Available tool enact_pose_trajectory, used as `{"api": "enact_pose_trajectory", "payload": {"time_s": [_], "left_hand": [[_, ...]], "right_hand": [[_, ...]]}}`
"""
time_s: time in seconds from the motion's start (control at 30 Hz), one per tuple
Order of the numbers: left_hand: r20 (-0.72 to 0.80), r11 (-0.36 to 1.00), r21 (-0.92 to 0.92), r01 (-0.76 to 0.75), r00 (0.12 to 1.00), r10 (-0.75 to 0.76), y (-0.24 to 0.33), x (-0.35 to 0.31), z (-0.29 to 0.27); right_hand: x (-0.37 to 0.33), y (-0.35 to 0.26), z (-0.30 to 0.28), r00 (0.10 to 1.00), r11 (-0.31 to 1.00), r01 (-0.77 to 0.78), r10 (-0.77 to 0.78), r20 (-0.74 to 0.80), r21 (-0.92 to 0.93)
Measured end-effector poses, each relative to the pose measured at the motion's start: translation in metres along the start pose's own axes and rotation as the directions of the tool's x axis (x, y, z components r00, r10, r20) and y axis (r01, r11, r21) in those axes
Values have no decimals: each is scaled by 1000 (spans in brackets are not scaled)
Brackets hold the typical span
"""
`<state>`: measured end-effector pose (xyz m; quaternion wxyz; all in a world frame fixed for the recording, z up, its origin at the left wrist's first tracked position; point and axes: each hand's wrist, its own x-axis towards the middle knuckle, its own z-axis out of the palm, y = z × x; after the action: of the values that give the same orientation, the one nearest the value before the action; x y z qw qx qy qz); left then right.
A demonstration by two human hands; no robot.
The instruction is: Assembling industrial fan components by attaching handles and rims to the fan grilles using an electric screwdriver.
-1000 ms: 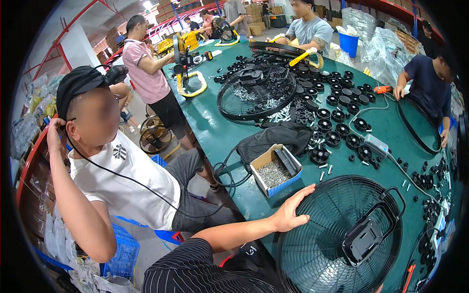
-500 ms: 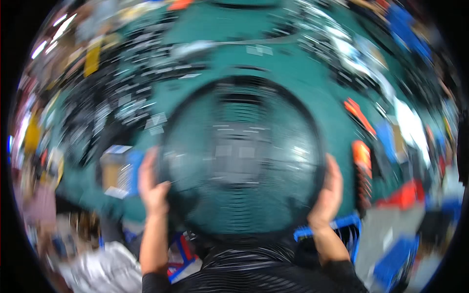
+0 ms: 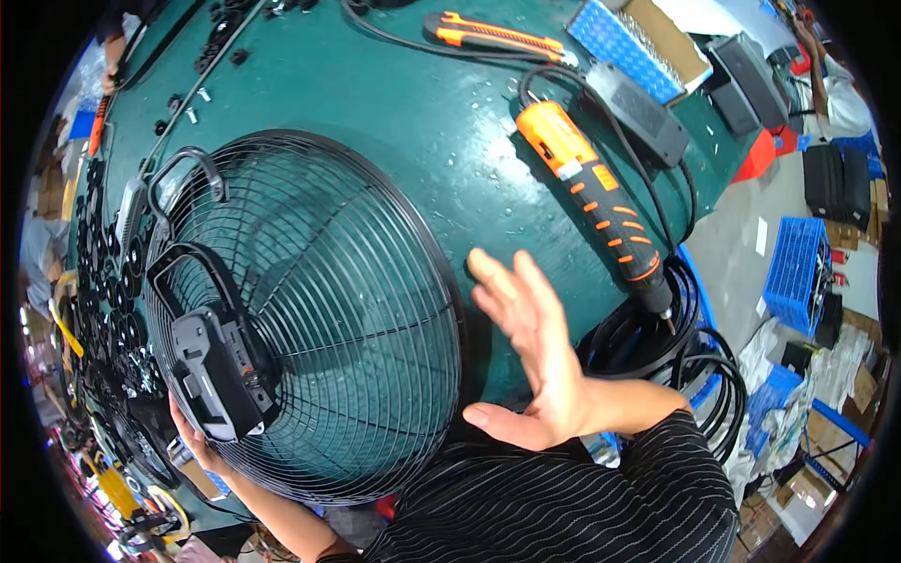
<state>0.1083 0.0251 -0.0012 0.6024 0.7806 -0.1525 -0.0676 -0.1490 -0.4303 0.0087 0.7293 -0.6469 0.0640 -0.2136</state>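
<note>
Left grip (image 3: 194, 439) against fan guard (image 3: 349, 339), right grip (image 3: 530, 361) spread just beside

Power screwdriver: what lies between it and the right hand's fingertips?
Bare green tabletop lies between the screwdriver and the fingertips of the right hand, in the head view.

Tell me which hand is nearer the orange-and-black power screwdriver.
Right. The right hand is below and left of the power screwdriver in the picture, not touching it; the left hand is farther off, at the left edge of the fan grille.
</note>
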Motion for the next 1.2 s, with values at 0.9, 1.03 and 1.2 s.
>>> {"api": "enact_pose_trajectory", "payload": {"time_s": [0.9, 1.03, 1.2], "left_hand": [[-171, 955, -235, 180, 960, -222, -19, -34, -26], [-104, 949, -252, 191, 969, -223, -23, -37, -35], [-122, 981, -102, 162, 977, -174, 0, -25, -5]], "right_hand": [[21, -3, -33, 932, 884, 103, 74, 354, -456], [21, -1, -33, 930, 892, 112, 61, 363, -438], [20, -4, -35, 937, 913, 81, 67, 343, -400]]}}
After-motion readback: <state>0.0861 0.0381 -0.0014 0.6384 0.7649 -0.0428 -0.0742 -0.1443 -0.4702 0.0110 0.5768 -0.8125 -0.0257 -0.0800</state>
